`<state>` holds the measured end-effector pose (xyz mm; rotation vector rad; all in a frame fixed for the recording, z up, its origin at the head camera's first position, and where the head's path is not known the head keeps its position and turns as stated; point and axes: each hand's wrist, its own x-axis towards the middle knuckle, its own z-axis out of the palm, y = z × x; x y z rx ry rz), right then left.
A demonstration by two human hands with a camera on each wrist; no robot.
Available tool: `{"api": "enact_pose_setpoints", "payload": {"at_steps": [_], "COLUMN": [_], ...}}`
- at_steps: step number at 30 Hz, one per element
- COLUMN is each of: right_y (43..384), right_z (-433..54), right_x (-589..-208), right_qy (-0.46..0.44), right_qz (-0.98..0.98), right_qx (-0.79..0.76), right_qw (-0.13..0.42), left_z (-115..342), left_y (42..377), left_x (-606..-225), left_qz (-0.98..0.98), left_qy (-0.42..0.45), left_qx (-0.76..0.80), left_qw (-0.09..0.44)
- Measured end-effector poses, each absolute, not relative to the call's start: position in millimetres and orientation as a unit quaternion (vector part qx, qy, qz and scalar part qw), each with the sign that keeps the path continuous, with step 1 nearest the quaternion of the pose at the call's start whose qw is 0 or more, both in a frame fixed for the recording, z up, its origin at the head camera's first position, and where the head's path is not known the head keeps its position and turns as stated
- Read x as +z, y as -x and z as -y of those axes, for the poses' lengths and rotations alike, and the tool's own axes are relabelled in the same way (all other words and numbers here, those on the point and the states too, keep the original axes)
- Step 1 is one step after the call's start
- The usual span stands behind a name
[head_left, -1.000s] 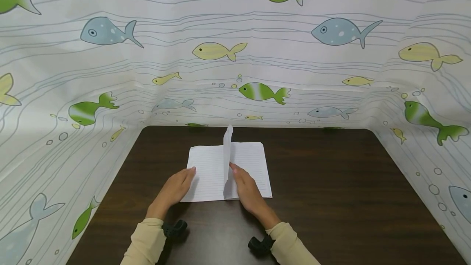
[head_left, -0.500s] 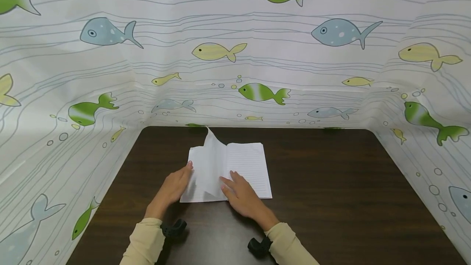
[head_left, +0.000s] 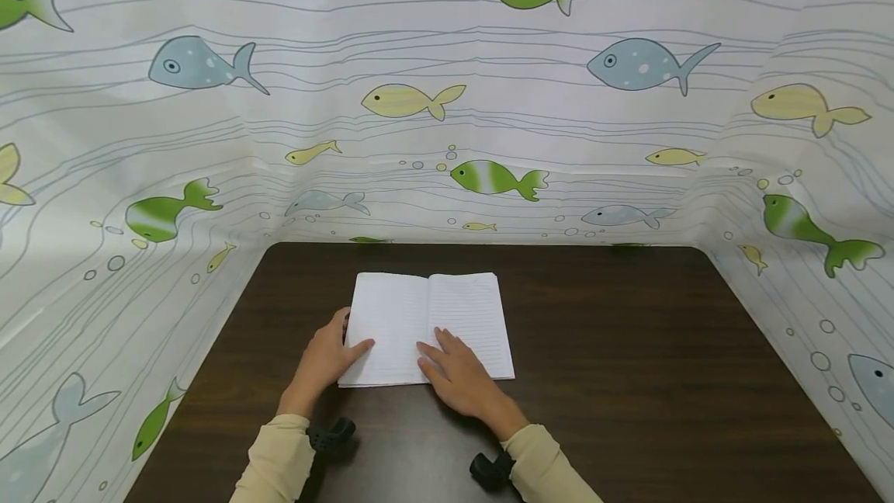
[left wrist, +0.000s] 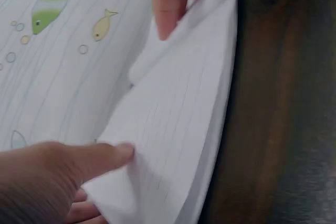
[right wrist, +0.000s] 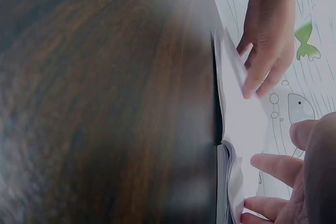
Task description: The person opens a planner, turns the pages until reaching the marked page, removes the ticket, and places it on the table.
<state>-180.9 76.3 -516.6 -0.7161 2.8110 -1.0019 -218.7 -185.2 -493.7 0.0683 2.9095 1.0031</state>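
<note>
An open notebook (head_left: 471, 297) with white lined pages lies on the dark wooden table. At its left edge is my left hand (head_left: 324, 359), thumb on top of the page. In the left wrist view, the left thumb (left wrist: 113, 156) presses on the paper while the other fingers sit at and partly under the edge, so the hand grips that side. My right hand (head_left: 464, 379) rests near the centre fold, its fingers spread and fairly straight on the paper. The right wrist view shows these right-hand fingers (right wrist: 278, 169) touching the pages near the fold.
Brown table surface (head_left: 615, 348) spreads around the notebook. A white sheet printed with fish (head_left: 489, 177) and wavy lines encloses the back and both sides. Each wrist wears a black device, such as the one on the right wrist (head_left: 491, 472).
A standing page has swung from the middle over to the left and now lies flat. My right hand followed it left to the fold; my left thumb moved onto the page.
</note>
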Motion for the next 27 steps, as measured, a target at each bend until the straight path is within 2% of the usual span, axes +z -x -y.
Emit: {"api": "enact_pose_setpoints", "payload": {"at_steps": [11,18,22,27], "right_y": [180.6,180.4,179.5,180.0], "right_z": [-77.8,-78.0,-78.4,-80.3], "right_x": [-519.9,-516.8,-513.4,-515.6], "right_qy": [0.234,0.239,0.239,0.240], "right_qz": [-0.919,-0.921,-0.920,-0.924], "right_qx": [-0.317,-0.306,-0.309,-0.295], "right_qw": [0.037,0.029,0.031,0.031], "left_z": [178.3,168.0,164.8,165.1], "left_y": [217.8,211.8,208.4,208.3], "left_x": [-504.2,-497.8,-499.1,-503.0], "left_qz": [-0.962,-0.953,-0.951,-0.955], "left_qy": [-0.051,-0.161,-0.204,-0.196], "left_qx": [0.269,0.254,0.233,0.221], "left_qw": [-0.002,-0.032,-0.006,0.028]}}
